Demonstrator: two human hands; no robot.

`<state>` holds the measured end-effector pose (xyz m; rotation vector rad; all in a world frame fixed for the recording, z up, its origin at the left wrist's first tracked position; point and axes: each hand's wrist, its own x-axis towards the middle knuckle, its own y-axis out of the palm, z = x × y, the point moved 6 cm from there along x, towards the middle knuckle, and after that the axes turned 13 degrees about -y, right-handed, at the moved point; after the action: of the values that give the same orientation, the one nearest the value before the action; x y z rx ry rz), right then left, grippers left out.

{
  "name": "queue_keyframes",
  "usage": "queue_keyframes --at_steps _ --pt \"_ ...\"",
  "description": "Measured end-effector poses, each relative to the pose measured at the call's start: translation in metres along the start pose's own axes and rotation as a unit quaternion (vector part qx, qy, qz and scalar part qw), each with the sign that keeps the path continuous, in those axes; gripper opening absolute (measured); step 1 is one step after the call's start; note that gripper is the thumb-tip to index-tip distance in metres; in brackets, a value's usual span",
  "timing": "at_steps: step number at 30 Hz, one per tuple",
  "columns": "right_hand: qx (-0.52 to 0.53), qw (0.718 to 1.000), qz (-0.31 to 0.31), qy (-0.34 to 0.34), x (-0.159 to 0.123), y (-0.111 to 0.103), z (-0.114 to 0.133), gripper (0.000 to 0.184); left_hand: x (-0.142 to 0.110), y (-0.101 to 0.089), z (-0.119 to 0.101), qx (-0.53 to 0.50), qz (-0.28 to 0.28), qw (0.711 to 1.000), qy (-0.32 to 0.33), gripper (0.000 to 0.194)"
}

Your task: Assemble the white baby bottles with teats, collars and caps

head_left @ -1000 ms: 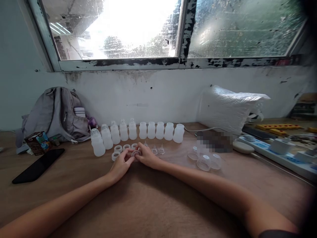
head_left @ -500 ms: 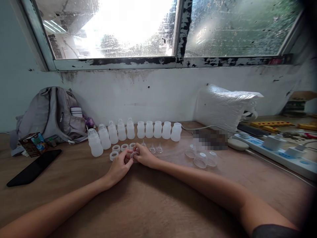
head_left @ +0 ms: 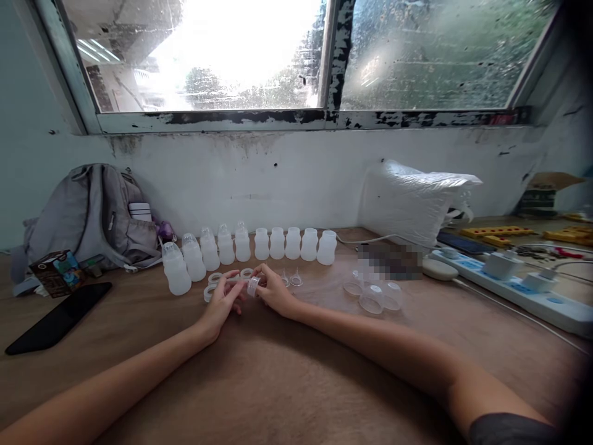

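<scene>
My right hand (head_left: 274,292) pinches a translucent white bottle collar ring (head_left: 252,286), turned up on its edge. Just left of it, my left hand (head_left: 223,303) has its fingers apart and holds nothing; its fingertips point at the ring. Several more collar rings (head_left: 214,278) lie on the table behind my left hand, which partly covers them. Clear silicone teats (head_left: 295,280) stand beyond my right hand. Behind everything runs a row of baby bottles: the left ones (head_left: 176,272) carry tops and clear caps, while the right ones (head_left: 293,243) are open-necked.
Clear dome caps (head_left: 371,301) lie to the right on the wooden table (head_left: 296,383). Farther right are a white puck-shaped device (head_left: 439,270) and a power strip (head_left: 509,290) with cables. A phone (head_left: 58,318), a small box (head_left: 56,273) and a grey backpack (head_left: 95,216) occupy the left.
My left fingers have come off the collar ring and spread. My right hand keeps the ring, now tipped up on edge. The view has shifted slightly.
</scene>
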<state>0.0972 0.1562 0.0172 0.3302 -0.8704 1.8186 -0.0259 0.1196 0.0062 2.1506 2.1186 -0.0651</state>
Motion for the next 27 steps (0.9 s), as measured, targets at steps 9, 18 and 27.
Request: queue_keyframes --at_steps 9,18,27 --pt "0.011 1.0 0.009 0.008 0.0 0.003 0.001 0.013 0.001 0.001 -0.002 0.022 0.027 0.999 0.025 0.033" --pt "0.068 0.997 0.021 0.013 -0.001 0.007 -0.001 0.013 0.002 -0.004 0.001 -0.006 0.005 1.0 0.02 0.035" --pt "-0.073 0.995 -0.018 -0.064 0.008 -0.013 0.014 0.015 0.004 -0.011 0.002 -0.031 -0.032 0.999 0.022 0.038"
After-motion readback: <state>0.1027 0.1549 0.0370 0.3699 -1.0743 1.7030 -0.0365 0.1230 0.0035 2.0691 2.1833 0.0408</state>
